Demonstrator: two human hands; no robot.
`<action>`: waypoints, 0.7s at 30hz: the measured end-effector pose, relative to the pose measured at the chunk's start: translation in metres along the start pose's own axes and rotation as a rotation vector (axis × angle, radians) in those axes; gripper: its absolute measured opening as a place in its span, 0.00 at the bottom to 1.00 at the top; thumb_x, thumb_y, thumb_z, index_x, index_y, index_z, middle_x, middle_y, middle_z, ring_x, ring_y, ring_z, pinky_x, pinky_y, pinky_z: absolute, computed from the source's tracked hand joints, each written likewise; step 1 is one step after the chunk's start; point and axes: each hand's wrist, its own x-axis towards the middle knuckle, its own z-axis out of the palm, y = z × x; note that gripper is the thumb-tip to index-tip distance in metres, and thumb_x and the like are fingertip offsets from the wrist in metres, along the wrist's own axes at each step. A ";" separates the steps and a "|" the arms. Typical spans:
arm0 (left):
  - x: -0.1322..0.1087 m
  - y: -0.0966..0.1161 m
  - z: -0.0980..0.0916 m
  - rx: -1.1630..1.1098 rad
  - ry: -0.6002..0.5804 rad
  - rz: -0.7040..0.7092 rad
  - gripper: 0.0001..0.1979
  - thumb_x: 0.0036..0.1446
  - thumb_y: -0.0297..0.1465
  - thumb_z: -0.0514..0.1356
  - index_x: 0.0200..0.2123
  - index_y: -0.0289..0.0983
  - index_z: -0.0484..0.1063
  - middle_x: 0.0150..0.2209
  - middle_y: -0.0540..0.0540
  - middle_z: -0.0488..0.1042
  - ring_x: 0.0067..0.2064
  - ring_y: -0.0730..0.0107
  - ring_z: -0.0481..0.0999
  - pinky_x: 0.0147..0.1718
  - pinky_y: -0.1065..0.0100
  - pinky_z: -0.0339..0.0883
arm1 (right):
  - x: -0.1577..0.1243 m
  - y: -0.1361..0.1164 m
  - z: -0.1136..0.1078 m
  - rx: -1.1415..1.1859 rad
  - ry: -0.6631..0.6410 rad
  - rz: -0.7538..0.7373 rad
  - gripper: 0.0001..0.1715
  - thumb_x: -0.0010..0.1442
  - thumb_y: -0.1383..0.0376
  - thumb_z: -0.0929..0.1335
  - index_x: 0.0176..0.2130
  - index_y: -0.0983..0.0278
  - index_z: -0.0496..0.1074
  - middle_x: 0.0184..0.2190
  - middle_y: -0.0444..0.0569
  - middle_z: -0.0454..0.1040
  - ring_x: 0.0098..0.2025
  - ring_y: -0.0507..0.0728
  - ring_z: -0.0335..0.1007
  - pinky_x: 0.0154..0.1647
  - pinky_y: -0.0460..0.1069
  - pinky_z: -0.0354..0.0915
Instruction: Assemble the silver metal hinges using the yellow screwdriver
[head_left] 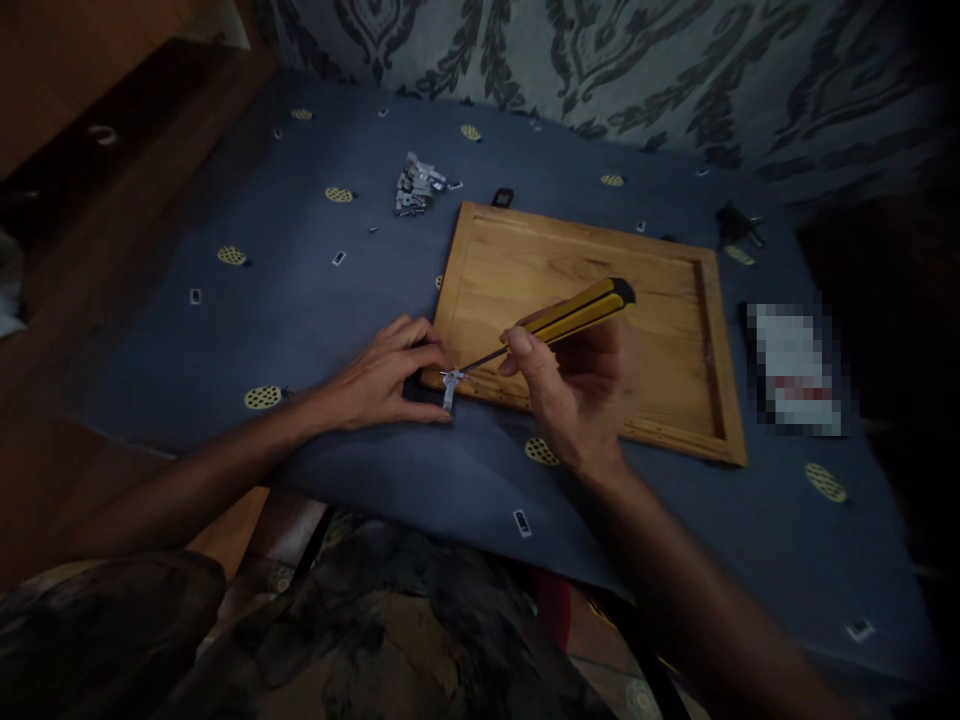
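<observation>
A wooden panel door [585, 255] with a raised frame lies flat on the blue patterned cloth. At its near left corner sits a metal hinge [450, 388], its arm sticking out past the door's edge. My left hand [397, 378] curls around that corner, thumb and fingers closed about the hinge. In my right hand [566, 375] is a screwdriver [577, 310] with a yellow and black handle, held tilted. Its thin shaft slants down left, and the tip meets the hinge. Any screw under the tip is too small to make out.
A pile of metal hinges and small hardware [418, 185] lies behind the door, left of it. A dark object [739, 225] is at the back right, and a blurred packet [799, 370] lies right of the door. The patterned wall [615, 70] borders the cloth-covered surface [300, 290].
</observation>
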 end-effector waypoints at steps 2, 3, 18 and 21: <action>0.000 0.000 0.000 0.000 0.000 -0.007 0.24 0.58 0.47 0.72 0.50 0.39 0.77 0.49 0.43 0.72 0.51 0.55 0.70 0.52 0.57 0.66 | 0.002 -0.001 0.001 -0.003 0.038 -0.032 0.15 0.66 0.51 0.74 0.37 0.57 0.71 0.29 0.42 0.72 0.28 0.54 0.70 0.28 0.51 0.69; 0.000 0.001 -0.001 0.001 -0.004 -0.012 0.24 0.58 0.48 0.72 0.50 0.39 0.77 0.49 0.43 0.72 0.50 0.56 0.70 0.52 0.57 0.66 | 0.003 -0.002 0.002 -0.005 0.039 -0.042 0.15 0.65 0.51 0.74 0.36 0.57 0.71 0.29 0.42 0.72 0.27 0.54 0.70 0.28 0.51 0.69; 0.000 0.000 -0.001 0.005 -0.004 -0.001 0.24 0.58 0.49 0.72 0.49 0.39 0.77 0.48 0.43 0.72 0.51 0.56 0.70 0.53 0.57 0.67 | 0.004 -0.004 0.005 0.015 -0.015 0.007 0.14 0.64 0.54 0.74 0.34 0.58 0.69 0.29 0.41 0.70 0.29 0.53 0.70 0.30 0.50 0.69; 0.000 0.001 -0.001 0.001 -0.001 -0.004 0.24 0.58 0.49 0.72 0.48 0.40 0.77 0.49 0.43 0.72 0.50 0.56 0.70 0.52 0.57 0.67 | 0.005 -0.005 0.004 -0.001 -0.033 0.001 0.15 0.65 0.54 0.74 0.34 0.58 0.69 0.29 0.41 0.71 0.28 0.53 0.70 0.29 0.50 0.70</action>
